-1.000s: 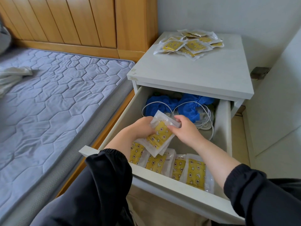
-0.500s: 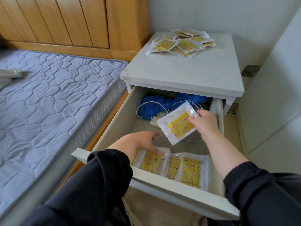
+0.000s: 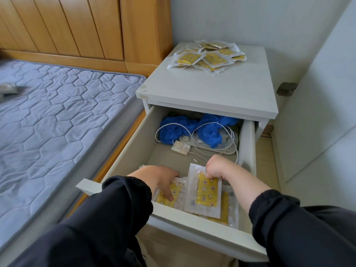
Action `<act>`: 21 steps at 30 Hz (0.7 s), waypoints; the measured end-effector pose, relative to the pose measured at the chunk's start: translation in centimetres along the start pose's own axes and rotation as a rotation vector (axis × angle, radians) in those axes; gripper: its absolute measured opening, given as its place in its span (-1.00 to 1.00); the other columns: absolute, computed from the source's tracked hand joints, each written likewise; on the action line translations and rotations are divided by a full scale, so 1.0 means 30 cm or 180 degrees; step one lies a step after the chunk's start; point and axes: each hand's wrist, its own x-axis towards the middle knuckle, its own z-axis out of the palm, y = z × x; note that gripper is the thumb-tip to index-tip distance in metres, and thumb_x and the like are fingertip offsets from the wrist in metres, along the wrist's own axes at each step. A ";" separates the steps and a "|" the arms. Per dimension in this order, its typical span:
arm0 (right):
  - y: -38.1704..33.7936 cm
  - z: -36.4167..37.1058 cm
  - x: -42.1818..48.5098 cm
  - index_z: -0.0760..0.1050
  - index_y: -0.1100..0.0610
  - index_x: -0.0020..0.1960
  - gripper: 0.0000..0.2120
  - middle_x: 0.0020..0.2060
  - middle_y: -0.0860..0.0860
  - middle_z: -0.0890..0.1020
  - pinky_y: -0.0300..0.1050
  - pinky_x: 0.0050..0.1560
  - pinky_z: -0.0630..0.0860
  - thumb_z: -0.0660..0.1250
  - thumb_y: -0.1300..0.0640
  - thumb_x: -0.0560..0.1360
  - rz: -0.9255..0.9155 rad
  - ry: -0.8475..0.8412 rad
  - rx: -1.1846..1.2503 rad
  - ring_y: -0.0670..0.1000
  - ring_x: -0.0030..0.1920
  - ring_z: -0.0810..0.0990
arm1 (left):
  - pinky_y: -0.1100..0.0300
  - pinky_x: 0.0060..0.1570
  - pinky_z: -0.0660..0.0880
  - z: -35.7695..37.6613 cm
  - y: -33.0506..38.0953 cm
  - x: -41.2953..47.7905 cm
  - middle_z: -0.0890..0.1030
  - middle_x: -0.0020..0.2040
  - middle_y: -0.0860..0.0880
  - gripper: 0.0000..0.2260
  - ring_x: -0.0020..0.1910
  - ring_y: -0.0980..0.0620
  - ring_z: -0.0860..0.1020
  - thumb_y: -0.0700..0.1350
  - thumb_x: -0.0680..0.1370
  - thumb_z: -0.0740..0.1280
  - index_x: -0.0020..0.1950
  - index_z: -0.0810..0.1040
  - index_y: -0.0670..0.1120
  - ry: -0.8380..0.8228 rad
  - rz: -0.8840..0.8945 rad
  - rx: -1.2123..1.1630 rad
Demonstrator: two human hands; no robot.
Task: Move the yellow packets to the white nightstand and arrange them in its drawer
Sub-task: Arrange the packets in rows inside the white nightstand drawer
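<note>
The white nightstand (image 3: 210, 89) has its drawer (image 3: 194, 230) pulled open toward me. My right hand (image 3: 219, 167) pinches the top edge of a yellow packet (image 3: 207, 191) and holds it upright at the drawer's front, over other packets lying there. My left hand (image 3: 159, 180) reaches into the front left of the drawer, fingers pressing flat on a yellow packet (image 3: 166, 197) in the row. A loose heap of yellow packets (image 3: 208, 57) lies on the back of the nightstand top.
Blue cloth (image 3: 192, 130), a white cable (image 3: 227, 145) and a small white box (image 3: 180, 148) fill the drawer's back. A grey quilted mattress (image 3: 57, 116) lies to the left, below a wooden headboard (image 3: 86, 27). A white panel (image 3: 317, 112) stands on the right.
My right hand brought the packet down from mid-air to the drawer's front row. My left hand slid forward onto the packets on the left.
</note>
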 end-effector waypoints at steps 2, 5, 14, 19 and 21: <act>-0.015 0.034 0.004 0.55 0.22 0.13 -0.72 -0.13 0.06 0.55 -0.17 -0.20 0.44 0.37 0.13 0.46 0.0038 0.0022 -0.0041 0.05 -0.16 0.54 | 0.02 0.29 0.36 0.000 0.002 0.001 0.42 0.36 -0.05 -0.28 0.32 -0.10 0.40 0.05 0.41 0.50 0.48 0.25 -0.01 0.0001 -0.0018 0.0017; -0.034 0.086 -0.009 0.52 0.18 0.09 -0.66 -0.06 0.08 0.58 -0.14 -0.15 0.48 0.43 0.00 0.42 -0.0157 0.0001 -0.0253 0.10 -0.05 0.58 | 0.04 0.26 0.35 0.001 0.007 0.001 0.42 0.36 -0.07 -0.28 0.31 -0.10 0.40 0.06 0.42 0.49 0.48 0.25 -0.03 0.0042 -0.0023 0.0024; -0.038 0.125 -0.037 0.35 0.23 0.39 -0.51 0.30 0.16 0.47 -0.03 0.19 0.41 0.11 -0.10 0.62 -0.0356 -0.0552 -0.0722 0.17 0.26 0.47 | 0.00 0.39 0.26 -0.003 0.024 -0.005 0.29 0.49 -0.01 -0.20 0.43 -0.08 0.28 0.12 0.42 0.47 0.54 0.12 0.03 0.0144 0.0078 -0.0161; -0.028 0.117 -0.041 0.40 0.21 0.35 -0.52 0.25 0.14 0.51 -0.02 0.13 0.44 0.14 -0.11 0.60 -0.0456 -0.0581 -0.1026 0.17 0.20 0.51 | 0.08 0.27 0.34 -0.010 0.034 -0.011 0.37 0.43 0.02 -0.33 0.35 -0.04 0.38 0.08 0.46 0.45 0.49 0.23 0.05 0.0006 0.0181 -0.0438; -0.027 0.117 -0.041 0.38 0.20 0.37 -0.50 0.26 0.14 0.51 -0.01 0.14 0.45 0.16 -0.12 0.59 -0.0471 -0.0586 -0.1057 0.17 0.21 0.51 | 0.12 0.22 0.33 -0.009 0.035 -0.009 0.39 0.41 0.02 -0.35 0.33 -0.03 0.39 0.07 0.46 0.45 0.48 0.26 0.05 0.0031 0.0216 -0.0512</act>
